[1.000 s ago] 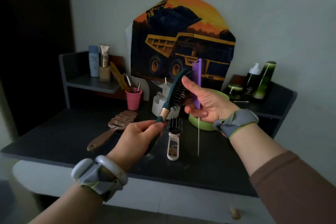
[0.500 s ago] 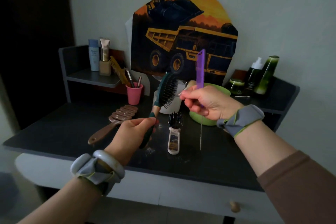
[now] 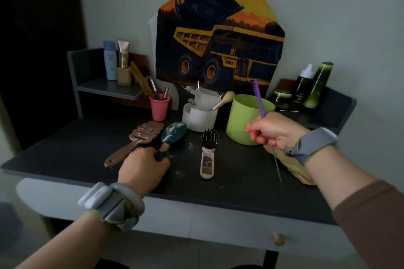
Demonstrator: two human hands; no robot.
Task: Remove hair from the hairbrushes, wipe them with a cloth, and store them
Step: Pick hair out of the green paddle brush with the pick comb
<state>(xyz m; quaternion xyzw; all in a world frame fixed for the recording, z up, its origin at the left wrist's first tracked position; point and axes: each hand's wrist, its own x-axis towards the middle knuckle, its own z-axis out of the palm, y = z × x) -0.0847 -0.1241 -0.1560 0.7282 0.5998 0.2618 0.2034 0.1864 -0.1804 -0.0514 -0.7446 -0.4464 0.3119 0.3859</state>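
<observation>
Teal brush [image 3: 173, 133] in left hand [image 3: 143, 168], seemingly face-down; purple comb [image 3: 259, 98] in right hand [image 3: 274, 131].

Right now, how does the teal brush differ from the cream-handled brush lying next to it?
The teal brush lies bristles down, its speckled oval back showing; the cream-handled brush lies with its black bristles in plain view. The left hand grips the teal brush's handle, while no hand touches the cream-handled brush. The teal head is rounded; the cream-handled brush is narrow and straight. Both rest on the dark desktop.
</observation>
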